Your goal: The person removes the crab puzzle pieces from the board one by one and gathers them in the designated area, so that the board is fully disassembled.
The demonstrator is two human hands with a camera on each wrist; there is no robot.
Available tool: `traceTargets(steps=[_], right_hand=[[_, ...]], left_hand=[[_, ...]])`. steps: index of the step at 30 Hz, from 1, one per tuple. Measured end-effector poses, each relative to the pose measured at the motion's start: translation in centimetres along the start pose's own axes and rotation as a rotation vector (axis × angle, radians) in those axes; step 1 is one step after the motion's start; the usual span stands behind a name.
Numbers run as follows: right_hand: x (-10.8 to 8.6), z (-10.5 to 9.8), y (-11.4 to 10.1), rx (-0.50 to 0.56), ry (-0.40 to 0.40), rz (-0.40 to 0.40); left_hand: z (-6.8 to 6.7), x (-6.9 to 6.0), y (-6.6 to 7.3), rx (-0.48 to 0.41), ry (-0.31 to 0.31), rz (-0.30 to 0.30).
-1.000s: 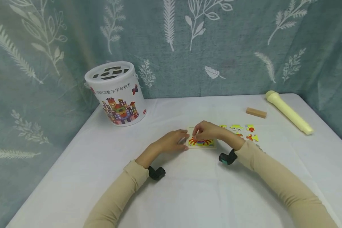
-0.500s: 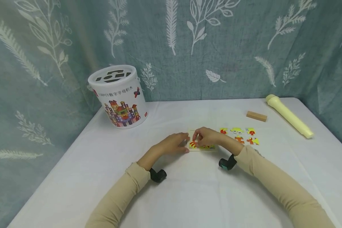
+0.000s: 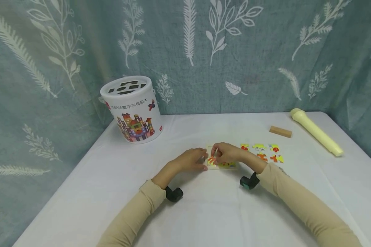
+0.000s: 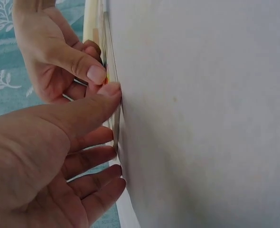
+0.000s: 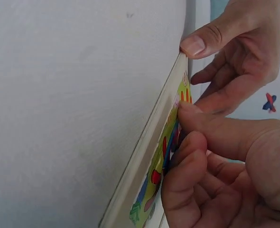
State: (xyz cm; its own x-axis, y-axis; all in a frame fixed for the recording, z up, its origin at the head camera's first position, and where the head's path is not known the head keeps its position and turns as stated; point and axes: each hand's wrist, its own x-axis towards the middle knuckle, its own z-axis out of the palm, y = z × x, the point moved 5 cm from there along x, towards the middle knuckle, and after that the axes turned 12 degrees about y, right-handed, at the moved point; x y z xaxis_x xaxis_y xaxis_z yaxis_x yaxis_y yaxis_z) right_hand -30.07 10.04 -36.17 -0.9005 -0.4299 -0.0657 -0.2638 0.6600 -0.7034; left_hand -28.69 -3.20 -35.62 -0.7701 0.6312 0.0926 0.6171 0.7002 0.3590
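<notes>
A small jigsaw puzzle (image 3: pixel 227 165) in a pale tray (image 3: pixel 221 168) lies on the white table, its picture yellow, red and orange. My left hand (image 3: pixel 192 160) lies at the tray's left edge, thumb against the near corner and fingers loosely spread in the left wrist view. Over the puzzle's left part, my right hand (image 3: pixel 226 153) pinches a puzzle piece with thumb and fingertips; that piece is mostly hidden. In the right wrist view, the right thumb tip (image 5: pixel 191 116) is down at the puzzle surface (image 5: pixel 155 176), other fingers curled beside it.
Several loose puzzle pieces (image 3: pixel 262 156) lie right of the tray. Farther back are a brown wooden block (image 3: pixel 280 131) and a pale yellow microphone-shaped stick (image 3: pixel 316 132). A white lidded block bucket (image 3: pixel 136 115) stands at the back left, before a green leaf-patterned curtain (image 3: pixel 253 68).
The head view has tilted, so everything sits lower in it. My right fingertips have moved slightly toward the tray's near side. The left hand stays at the tray's edge.
</notes>
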Motion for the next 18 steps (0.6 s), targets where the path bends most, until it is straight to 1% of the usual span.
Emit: traceTargets(steps=[5,10,12,15,18], right_hand=[[-0.16,0.07,0.13,0.043,-0.012,-0.008],[-0.27,0.12,0.15,0.056,-0.018,-0.02],[-0.27,0.02,0.11,0.05,0.004,-0.038],[-0.21,-0.34,-0.06,0.042,0.068,-0.071],[-0.03,-0.58,-0.05,0.053,0.125,-0.077]], left_hand=[[0.03,0.27,-0.09,0.0,0.013,-0.027],[0.07,0.29,-0.02,-0.006,0.0,-0.028],[0.05,0.3,0.03,0.002,-0.002,-0.022],[-0.05,0.35,0.09,0.017,0.007,-0.014],[-0.01,0.28,0.06,0.025,0.002,-0.012]])
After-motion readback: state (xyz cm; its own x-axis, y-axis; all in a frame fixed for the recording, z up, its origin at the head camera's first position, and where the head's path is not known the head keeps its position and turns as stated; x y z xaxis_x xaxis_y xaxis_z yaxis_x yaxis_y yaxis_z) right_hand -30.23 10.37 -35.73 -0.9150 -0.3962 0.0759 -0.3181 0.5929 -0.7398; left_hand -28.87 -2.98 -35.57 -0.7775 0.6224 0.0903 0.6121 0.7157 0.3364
